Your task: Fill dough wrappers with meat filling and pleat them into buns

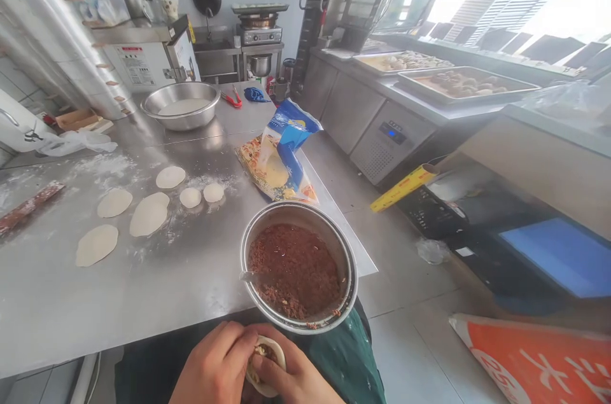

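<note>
My left hand [214,359] and my right hand [293,369] are closed around a round of dough [279,348] at the bottom of the view. The dough is cupped, and a crumbly filling shows in its opening. My right thumb presses into the opening, while my left fingers pinch the dough's edge. Just beyond my hands stands a steel bowl [353,277] of reddish-brown crumbly filling [298,264]. A spoon [255,277] rests in it at the left. Several flat dough rounds [97,245] and small dough pieces [213,192] lie on the steel table [191,289].
A blue and yellow bag [281,156] stands behind the bowl. Farther back are a steel basin [181,105] with white contents and a red-handled tool [232,98]. A floured rolling pin [31,207] lies left. Trays [468,84] sit on the right counter; an orange sack [534,359] is below.
</note>
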The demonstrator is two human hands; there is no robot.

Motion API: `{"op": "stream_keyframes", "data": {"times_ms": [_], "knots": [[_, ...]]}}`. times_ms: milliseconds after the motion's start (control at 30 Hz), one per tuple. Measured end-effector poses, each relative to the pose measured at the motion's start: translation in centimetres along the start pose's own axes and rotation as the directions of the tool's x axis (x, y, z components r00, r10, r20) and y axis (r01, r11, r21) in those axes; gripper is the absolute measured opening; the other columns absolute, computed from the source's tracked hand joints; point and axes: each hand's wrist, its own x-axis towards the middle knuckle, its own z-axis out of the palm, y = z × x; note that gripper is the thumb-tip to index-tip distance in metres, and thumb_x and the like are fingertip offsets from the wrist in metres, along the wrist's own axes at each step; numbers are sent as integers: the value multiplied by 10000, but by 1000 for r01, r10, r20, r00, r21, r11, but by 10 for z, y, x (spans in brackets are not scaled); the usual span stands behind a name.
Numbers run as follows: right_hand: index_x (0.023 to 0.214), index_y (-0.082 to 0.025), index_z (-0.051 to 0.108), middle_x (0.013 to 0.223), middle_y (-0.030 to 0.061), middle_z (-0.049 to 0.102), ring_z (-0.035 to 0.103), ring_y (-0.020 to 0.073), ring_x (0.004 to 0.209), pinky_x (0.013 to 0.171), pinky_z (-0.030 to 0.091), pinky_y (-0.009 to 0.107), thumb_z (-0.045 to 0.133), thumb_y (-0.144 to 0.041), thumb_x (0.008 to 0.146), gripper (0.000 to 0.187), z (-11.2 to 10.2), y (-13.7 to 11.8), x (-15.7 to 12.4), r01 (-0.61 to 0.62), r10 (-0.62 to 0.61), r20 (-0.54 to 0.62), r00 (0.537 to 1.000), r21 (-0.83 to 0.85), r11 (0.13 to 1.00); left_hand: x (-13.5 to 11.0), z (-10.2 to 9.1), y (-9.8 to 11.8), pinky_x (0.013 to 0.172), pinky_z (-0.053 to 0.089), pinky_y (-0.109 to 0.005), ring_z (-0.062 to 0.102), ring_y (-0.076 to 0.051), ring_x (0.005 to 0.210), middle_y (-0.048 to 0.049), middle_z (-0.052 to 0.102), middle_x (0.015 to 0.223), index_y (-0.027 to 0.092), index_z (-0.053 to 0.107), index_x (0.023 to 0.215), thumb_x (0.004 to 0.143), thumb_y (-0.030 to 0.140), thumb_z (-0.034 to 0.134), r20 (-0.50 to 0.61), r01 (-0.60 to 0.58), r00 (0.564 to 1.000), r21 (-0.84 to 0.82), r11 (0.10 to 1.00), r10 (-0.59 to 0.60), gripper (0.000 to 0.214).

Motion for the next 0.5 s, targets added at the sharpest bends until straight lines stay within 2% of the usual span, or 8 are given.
{"op": "stream_keyframes", "data": {"times_ms": [100,133,267,333,400,433,500], "knots": [[1151,-169,580,816,-3,599,585,152,701,647,470,299,634,-607,935,491,3,5,3,-21,20,-31,999,-52,998,-1,2,2,643,592,-270,659,-158,700,-28,651,841,210,651,1021,997,102,510,5,15,1000,34,999,-15,178],[1141,-171,570,805,-11,588,574,146,684,635,465,295,616,-613,940,488,4,5,4,-44,41,-44,998,-73,996,0,2,2,639,586,-276,653,-160,695,-27,649,836,207,647,1014,990,93,514,3,18,1000,56,998,-18,177],[1031,-201,532,773,-38,558,539,128,645,593,428,276,567,-523,967,331,4,1,4,-85,71,-67,995,-230,970,1,4,3,660,602,-316,674,-194,741,-67,687,899,141,634,1259,959,66,456,-10,-61,998,140,988,63,357],[1020,-203,539,757,-43,561,534,125,630,583,410,272,562,-423,953,231,4,-1,3,-121,106,-72,992,-253,960,2,5,3,619,584,-322,659,-197,711,-58,672,863,154,655,1165,947,58,460,-14,-70,997,138,988,73,308],[1060,-200,551,734,-48,557,533,128,616,579,398,276,540,-397,940,231,3,-4,2,-176,158,-92,983,-248,953,2,6,4,583,555,-319,630,-186,668,-37,639,814,188,639,983,945,54,500,-22,-48,998,122,991,51,197],[1066,-201,550,721,-50,551,526,131,611,577,392,280,525,-409,945,242,3,-5,2,-189,169,-99,981,-259,947,3,7,4,585,553,-320,625,-183,665,-34,634,810,190,632,966,946,53,516,-21,-40,999,122,992,43,180],[1011,-211,535,719,-51,537,505,133,628,585,382,286,530,-415,950,213,3,-8,2,-171,146,-101,984,-311,935,4,8,5,604,565,-330,633,-189,681,-46,650,835,160,651,1092,953,54,504,-26,-61,998,143,988,65,228]]}}
